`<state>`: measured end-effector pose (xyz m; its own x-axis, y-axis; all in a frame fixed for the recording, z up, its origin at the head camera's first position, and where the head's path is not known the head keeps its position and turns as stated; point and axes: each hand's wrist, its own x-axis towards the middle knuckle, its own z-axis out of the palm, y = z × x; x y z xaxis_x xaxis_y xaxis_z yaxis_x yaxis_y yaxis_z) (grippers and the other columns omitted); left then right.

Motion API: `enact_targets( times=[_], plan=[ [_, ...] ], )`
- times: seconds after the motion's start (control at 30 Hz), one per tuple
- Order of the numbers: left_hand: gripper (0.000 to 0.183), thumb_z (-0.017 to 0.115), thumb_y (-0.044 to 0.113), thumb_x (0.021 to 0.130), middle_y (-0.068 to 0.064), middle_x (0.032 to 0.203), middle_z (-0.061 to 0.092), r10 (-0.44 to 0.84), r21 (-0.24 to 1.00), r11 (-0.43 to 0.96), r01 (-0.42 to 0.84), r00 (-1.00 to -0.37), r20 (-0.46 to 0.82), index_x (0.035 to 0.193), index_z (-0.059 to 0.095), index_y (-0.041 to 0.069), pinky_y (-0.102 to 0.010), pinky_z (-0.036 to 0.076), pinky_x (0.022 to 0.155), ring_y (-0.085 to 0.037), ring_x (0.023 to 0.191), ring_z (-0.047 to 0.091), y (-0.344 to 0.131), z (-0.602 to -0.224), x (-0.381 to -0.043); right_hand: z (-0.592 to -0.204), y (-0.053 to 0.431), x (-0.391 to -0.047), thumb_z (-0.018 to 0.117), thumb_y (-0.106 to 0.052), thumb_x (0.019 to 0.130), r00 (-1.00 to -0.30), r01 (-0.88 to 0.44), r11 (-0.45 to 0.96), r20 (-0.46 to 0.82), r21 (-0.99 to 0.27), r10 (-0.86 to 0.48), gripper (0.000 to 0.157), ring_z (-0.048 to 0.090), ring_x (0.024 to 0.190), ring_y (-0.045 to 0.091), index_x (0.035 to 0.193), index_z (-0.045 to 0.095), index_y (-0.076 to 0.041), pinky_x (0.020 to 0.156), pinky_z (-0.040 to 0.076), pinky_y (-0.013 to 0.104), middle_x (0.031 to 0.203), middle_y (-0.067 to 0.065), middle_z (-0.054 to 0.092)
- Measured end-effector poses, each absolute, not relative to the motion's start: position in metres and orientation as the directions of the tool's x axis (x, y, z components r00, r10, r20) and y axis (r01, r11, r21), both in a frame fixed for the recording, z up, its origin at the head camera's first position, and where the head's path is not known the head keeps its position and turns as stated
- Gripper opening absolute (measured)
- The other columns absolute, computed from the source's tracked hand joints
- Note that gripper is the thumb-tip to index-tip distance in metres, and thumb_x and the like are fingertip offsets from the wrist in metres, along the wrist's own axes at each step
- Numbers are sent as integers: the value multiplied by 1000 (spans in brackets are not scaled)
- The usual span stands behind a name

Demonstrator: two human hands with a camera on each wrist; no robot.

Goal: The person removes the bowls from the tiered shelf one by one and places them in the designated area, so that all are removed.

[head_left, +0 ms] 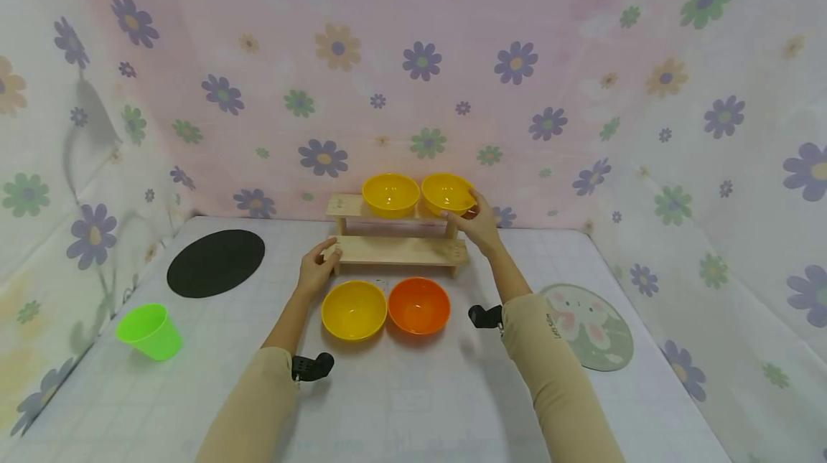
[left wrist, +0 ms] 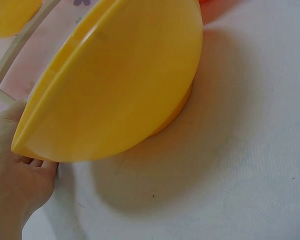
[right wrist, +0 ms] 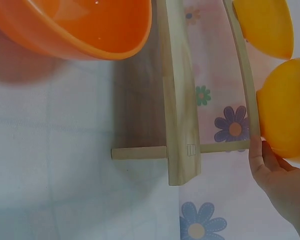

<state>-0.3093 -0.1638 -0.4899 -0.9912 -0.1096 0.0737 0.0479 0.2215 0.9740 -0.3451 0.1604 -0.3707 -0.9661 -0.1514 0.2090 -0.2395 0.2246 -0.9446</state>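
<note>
Beige sleeves (head_left: pixel 562 384) nearest the cam, coming up from bottom edge, L & R. Behind all, floral backdrop (head_left: pixel 388 118), pinkish at back, whiter at sides, w/ purple, green & orange-ish flowers. Bench (head_left: pixel 400 413) under the lot, white cover w/ faint grid. Wooden stand (head_left: pixel 400 250), 2 tiers, mid-bench nr the back. Black oval mat (head_left: pixel 216 263) rear L; green rabbit-print mat (head_left: pixel 604 341) on R, partly hidden by a sleeve. 4 bowls, approx same size: L upper yellow bowl (head_left: pixel 390 194) upright on top tier; R upper yellow bowl (head_left: pixel 446 192) just beside it, base at R end of same tier, can't tell if its full wt is down. Front yellow bowl (head_left: pixel 354 311) & orange bowl (head_left: pixel 419 306) upright on bench before the stand, side by side, rims abt touching. Hands well apart: R hand (head_left: pixel 478 225) pinches R upper yellow bowl, digits at rim & lower side; L hand (head_left: pixel 315 270) grips L end of lower tier, partly hidden behind front yellow bowl in L wrist view. Green cup (head_left: pixel 151 332) far L. Smallest: black wrist cams (head_left: pixel 484 316), one per cuff.
</note>
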Motion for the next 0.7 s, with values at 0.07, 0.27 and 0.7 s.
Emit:
enact_targets(
  times=[0.07,0.27,0.7],
  plan=[
    [45,56,24,95,-23,128,51,-112,974,221,53,-991,79,136,48,5,-16,37,57,-10,70,42,-163,-490,-309,-371,160,-345,68,-9,85,-967,-236,216,207,-947,-148,80,46,115,42,146,18,7,72,48,16,140,29,32],
    [46,55,24,96,-22,135,48,-116,972,232,45,-991,74,137,48,5,-18,41,65,-17,84,46,-162,-488,-308,-376,163,-349,71,-11,82,-976,-207,196,188,-958,-114,83,48,109,37,146,20,5,70,47,16,139,27,35],
    [47,54,27,97,-16,148,34,-101,974,224,24,-994,48,138,45,6,-35,43,90,-30,114,43,-164,-489,-309,-399,171,-356,75,-20,81,-977,-211,237,200,-948,-68,87,48,115,33,149,22,-7,98,42,41,144,17,36]
  ],
)
